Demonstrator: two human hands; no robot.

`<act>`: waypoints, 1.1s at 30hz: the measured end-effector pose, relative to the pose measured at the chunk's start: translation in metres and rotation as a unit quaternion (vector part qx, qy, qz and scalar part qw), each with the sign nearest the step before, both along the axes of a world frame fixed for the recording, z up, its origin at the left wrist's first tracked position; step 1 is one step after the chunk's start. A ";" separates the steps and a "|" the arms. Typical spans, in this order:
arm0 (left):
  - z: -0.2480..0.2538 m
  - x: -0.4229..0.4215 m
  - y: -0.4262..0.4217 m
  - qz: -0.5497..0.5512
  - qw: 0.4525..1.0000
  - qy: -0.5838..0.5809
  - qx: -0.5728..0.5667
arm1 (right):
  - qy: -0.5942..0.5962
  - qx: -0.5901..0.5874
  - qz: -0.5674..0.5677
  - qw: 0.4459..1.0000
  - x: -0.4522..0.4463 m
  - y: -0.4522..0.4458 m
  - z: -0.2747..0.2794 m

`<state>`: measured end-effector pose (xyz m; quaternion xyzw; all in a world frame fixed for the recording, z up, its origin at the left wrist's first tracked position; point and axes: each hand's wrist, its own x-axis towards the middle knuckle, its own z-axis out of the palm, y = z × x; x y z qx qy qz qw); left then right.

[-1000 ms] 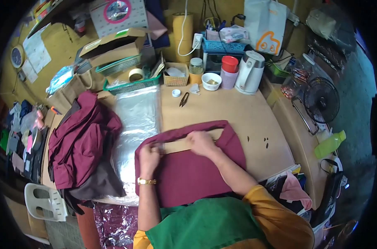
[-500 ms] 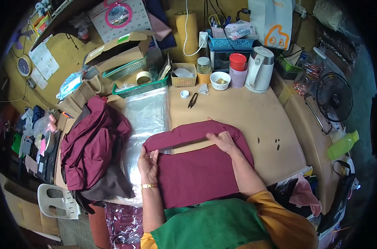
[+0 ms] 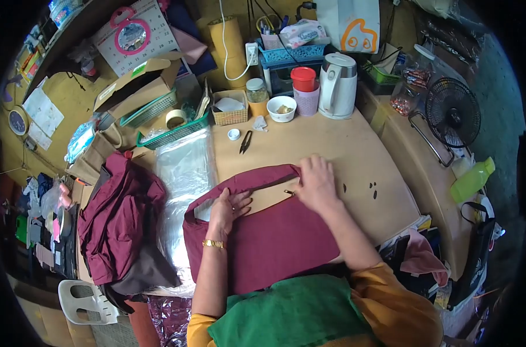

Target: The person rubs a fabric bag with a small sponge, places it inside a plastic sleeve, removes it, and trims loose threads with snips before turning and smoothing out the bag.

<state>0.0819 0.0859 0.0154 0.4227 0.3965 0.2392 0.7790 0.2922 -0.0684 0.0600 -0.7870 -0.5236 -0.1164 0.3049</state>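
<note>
While crumpled fabric (image 3: 121, 220) sat at 9 o'clock, the maroon cloth (image 3: 274, 248) lay at the tabletop's (image 3: 361, 147) 6 o'clock edge. Left hand (image 3: 227, 209) was spread wide at its opening, 10 o'clock. Zipper pull (image 3: 288, 192), 1 o'clock. Right hand (image 3: 317, 185) touched the corner just beyond; couldn't tell if gripping.

From here, the right hand (image 3: 316, 188) hides part of the maroon cloth (image 3: 274, 243), so I can't say whether it grips there. The cloth's near edge is lost behind the green apron (image 3: 286, 315). The dark specks (image 3: 374, 195) on the desk (image 3: 355, 144) are too small to name, likewise the bits (image 3: 284, 109) in the white bowl (image 3: 281, 117). The white bag's (image 3: 334, 23) top is cut off.
</note>
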 end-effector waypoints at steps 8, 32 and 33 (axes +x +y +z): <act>0.008 0.014 0.019 -0.114 0.977 0.125 0.128 | 0.233 -0.058 0.165 0.956 0.011 -0.037 -0.023; 0.014 0.078 -0.088 -0.203 0.964 0.009 0.172 | 0.607 -0.148 0.250 0.739 0.056 0.019 -0.047; 0.028 0.079 -0.091 -0.208 0.969 0.031 0.131 | 0.579 -0.134 0.275 0.756 0.057 0.025 -0.053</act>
